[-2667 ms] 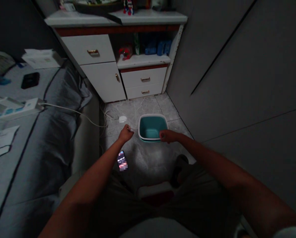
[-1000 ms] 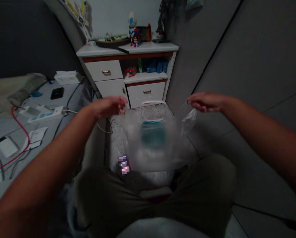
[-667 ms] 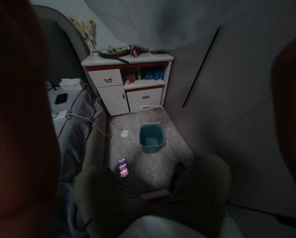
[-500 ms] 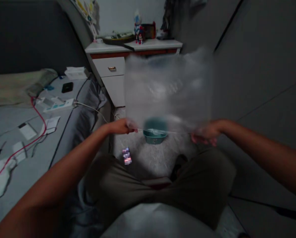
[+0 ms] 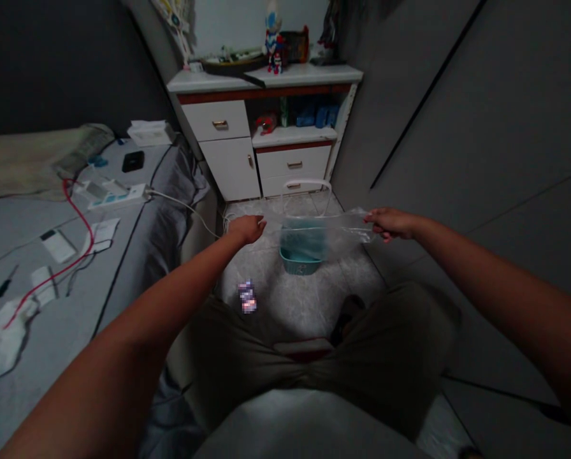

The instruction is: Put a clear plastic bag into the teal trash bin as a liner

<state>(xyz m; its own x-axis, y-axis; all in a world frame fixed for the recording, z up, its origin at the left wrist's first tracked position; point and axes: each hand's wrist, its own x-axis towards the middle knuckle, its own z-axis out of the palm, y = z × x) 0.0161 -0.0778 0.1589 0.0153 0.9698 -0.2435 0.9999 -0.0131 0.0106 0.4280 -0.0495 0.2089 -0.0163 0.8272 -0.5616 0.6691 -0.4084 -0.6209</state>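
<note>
A clear plastic bag [image 5: 345, 231] is stretched sideways between my two hands, its edge pulled taut. My left hand [image 5: 247, 228] is closed on the bag's left end, and my right hand [image 5: 391, 223] pinches its right end. Below and behind the see-through film stands a teal basket [image 5: 301, 264] on the tiled floor. Its white handle [image 5: 306, 183] stands upright, and the film covers part of the basket's opening from view.
To the left is a bed [image 5: 142, 210] with a power strip [image 5: 118, 196], a red cable [image 5: 87, 223], a black phone [image 5: 133, 161] and a tissue box [image 5: 150, 132]. A white cabinet [image 5: 225, 169] stands ahead; a grey wardrobe [image 5: 438, 146] lines the right. A blurred-out item [image 5: 248, 297] lies on the floor.
The bag, spread high in front of the cabinet before, has swung down and now hangs low over the basket. Both hands have risen slightly in view and still hold it.
</note>
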